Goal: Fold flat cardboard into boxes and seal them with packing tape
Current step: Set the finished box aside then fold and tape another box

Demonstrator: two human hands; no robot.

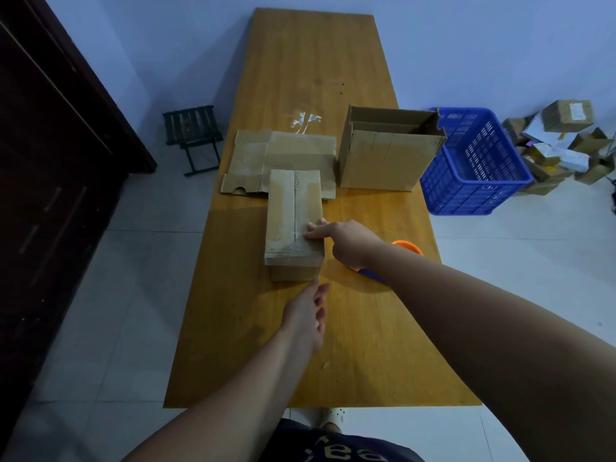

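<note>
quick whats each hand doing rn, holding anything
Left hand: open, holding nothing, fingers by the near corner of the small box.
Right hand: open, fingers flat on the box top.

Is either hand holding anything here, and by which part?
Nothing is gripped. The right hand presses straight fingers on top of the closed box, near its right edge. The left hand is open by its near corner, contact unclear.

My table (333,61) is honey-orange wood with streaky grain. The closed box (293,208), the flat cardboard (283,151) farther off and the open box (383,161) far right are all plain tan. That crate (480,168) on the right: bright blue, slotted grid pattern. And the tape dispenser (408,246) is orange with blue.
</note>
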